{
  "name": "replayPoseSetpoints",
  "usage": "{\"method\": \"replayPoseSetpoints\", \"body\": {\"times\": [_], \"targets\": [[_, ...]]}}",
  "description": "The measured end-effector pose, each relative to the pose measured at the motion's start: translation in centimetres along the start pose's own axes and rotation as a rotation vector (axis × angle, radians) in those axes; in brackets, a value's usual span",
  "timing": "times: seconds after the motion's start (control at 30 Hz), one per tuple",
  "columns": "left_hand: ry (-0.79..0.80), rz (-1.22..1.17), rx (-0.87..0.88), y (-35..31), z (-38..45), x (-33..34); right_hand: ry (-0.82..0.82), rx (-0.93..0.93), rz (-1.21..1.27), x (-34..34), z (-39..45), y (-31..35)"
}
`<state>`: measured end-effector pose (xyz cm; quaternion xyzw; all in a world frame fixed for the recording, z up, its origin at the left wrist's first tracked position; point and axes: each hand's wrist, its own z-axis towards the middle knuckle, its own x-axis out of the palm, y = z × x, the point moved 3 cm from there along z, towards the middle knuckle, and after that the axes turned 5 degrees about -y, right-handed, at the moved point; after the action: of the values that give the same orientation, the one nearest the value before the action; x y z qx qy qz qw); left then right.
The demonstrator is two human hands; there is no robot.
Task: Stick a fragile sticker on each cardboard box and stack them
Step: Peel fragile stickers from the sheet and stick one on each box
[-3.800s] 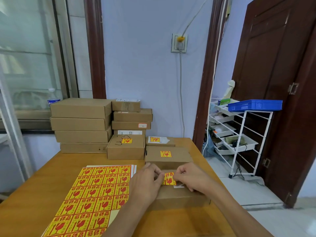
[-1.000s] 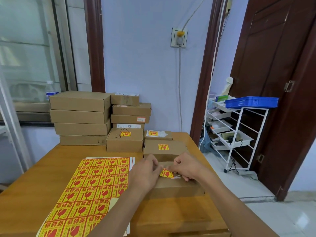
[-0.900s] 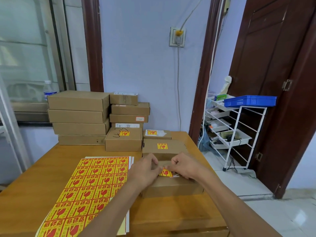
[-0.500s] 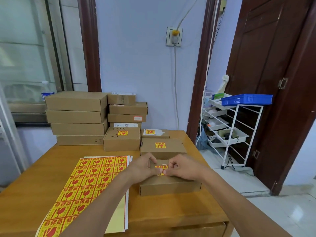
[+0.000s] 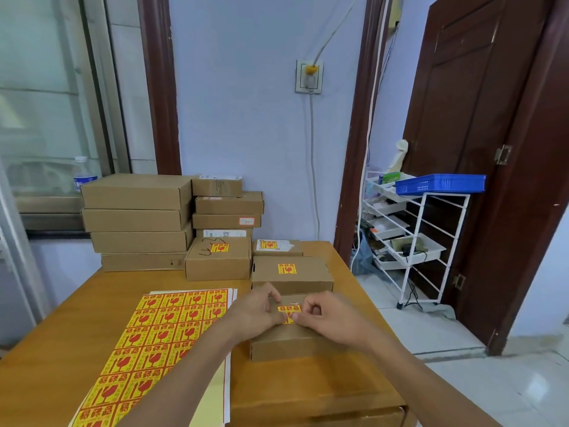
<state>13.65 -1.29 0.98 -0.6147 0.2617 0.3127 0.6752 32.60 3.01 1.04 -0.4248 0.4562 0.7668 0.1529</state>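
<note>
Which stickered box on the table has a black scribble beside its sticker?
The left box, in front of the smaller stack; the other three stickered boxes, lined up to its right, show no scribble.

Single head-worn wide-angle view, looking forward and down across the bench [image 5: 77,328] toward the far wall [image 5: 246,118]. Both forearms enter from the bottom edge, close to the lens; straight lines bow near the frame margins. No second view is supplied for overlap

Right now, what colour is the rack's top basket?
Blue basket, perforated sides, seen in the head view.
</note>
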Motion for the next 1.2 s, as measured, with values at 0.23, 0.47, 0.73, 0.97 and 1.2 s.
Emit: {"method": "replayPoseSetpoints", "body": {"times": [0.23, 0.47, 0.73, 0.97, 1.2], "targets": [[-0.177, 0.049, -0.081, 1.3, -4.8, -2.5, -0.170, 0.222, -0.063, -2.1, -6.1, -3.6], [-0.315, 0.051, -0.058, -0.6, -4.7, -2.7, -0.335, 0.173, 0.150, -1.8, -5.8, -3.6], [-0.489, -0.059, -0.084, -1.4, 4.0, -6.0, -0.437, 0.131, 0.147, -4.8, 4.5, -4.3], [-0.348, 0.147, -0.313, 3.8, 6.6, 0.0, -0.350, 0.206, 0.273, 0.3, 5.9, -8.7], [-0.468, 0.233, -0.215, -0.3, 7.1, -2.3, -0.478, 0.183, 0.254, -3.5, 6.7, -8.8]]}}
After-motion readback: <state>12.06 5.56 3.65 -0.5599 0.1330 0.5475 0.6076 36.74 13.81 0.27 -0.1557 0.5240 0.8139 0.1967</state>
